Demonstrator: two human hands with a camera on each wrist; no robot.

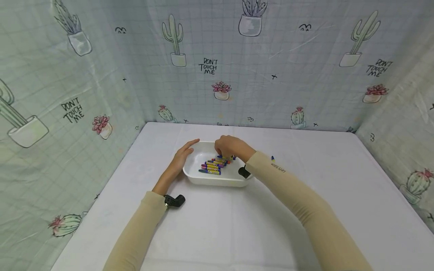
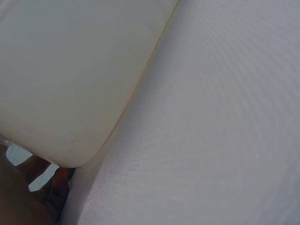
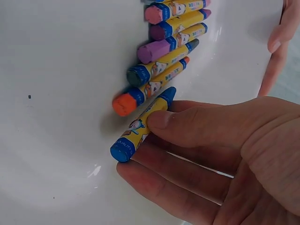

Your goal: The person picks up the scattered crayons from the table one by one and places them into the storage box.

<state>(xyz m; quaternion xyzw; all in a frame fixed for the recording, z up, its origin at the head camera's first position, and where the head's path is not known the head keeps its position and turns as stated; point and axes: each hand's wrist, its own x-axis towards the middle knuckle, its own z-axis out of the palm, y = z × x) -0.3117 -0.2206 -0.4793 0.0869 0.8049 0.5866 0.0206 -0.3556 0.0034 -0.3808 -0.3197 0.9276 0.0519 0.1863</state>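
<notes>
My right hand (image 1: 230, 146) reaches over the far side of a white plastic tray (image 1: 217, 181). Between thumb and fingers it pinches a blue crayon (image 3: 140, 127) with a yellow wrapper, low over the tray floor. Beside that crayon lies a slanting row of several others, among them an orange crayon (image 3: 125, 103), a dark green crayon (image 3: 138, 75) and a purple crayon (image 3: 154, 50). At the tray's left side rests my left hand (image 1: 179, 160), fingers stretched along the rim toward the far corner. The left wrist view shows its fingers partly hidden behind the tray's corner.
One more crayon (image 1: 272, 158) lies on the white-covered table (image 1: 217, 226), right of the tray and close to my right sleeve (image 1: 288, 188). Cloth curtains (image 1: 217, 105) printed with cacti hang behind the table and along both sides.
</notes>
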